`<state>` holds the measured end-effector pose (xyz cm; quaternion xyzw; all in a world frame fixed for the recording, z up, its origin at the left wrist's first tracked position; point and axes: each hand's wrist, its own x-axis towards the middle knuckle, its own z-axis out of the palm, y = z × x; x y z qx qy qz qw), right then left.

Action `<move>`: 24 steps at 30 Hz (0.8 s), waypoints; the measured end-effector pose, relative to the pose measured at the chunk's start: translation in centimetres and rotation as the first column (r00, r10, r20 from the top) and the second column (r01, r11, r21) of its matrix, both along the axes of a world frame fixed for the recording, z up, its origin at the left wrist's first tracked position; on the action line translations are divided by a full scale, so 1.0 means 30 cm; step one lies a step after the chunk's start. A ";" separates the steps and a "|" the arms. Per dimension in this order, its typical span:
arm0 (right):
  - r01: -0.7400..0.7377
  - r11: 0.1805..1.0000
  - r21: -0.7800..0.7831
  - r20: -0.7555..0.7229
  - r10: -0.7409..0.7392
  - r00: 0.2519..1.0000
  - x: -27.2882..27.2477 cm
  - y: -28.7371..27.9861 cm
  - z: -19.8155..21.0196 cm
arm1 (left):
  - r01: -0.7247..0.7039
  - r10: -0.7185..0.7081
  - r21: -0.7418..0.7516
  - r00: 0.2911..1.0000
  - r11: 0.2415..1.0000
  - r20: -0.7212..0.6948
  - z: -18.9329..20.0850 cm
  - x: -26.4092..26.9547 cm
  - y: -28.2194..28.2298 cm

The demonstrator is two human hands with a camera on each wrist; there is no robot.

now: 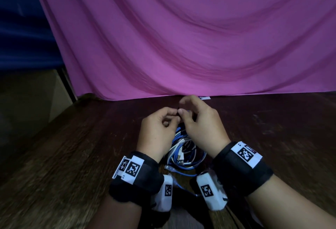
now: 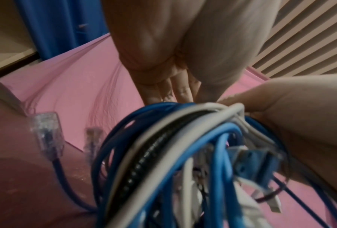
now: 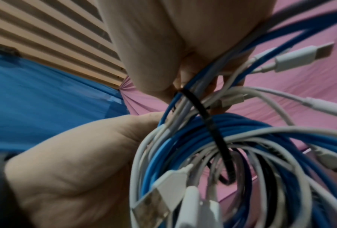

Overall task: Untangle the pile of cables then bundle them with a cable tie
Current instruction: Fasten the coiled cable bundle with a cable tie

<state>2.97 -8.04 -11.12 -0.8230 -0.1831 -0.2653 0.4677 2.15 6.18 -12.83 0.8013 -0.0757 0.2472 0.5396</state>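
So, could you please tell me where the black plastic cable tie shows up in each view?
Head: black plastic cable tie pinched between both hands, centre.
Left wrist: not clearly visible.
Right wrist: cable tie crossing the coil, centre.
Shared landmark: coil of blue and white cables.

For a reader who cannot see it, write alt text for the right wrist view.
A black cable tie loops around a coiled bundle of blue and white cables, its upper end pinched at the right hand. The left hand grips the bundle from the left; pink cloth hangs behind.
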 end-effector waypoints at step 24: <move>-0.383 0.692 0.611 0.004 0.481 0.876 -0.055 -0.045 0.179 | 0.130 -0.124 0.106 0.991 0.986 -0.057 -0.018 0.010 0.022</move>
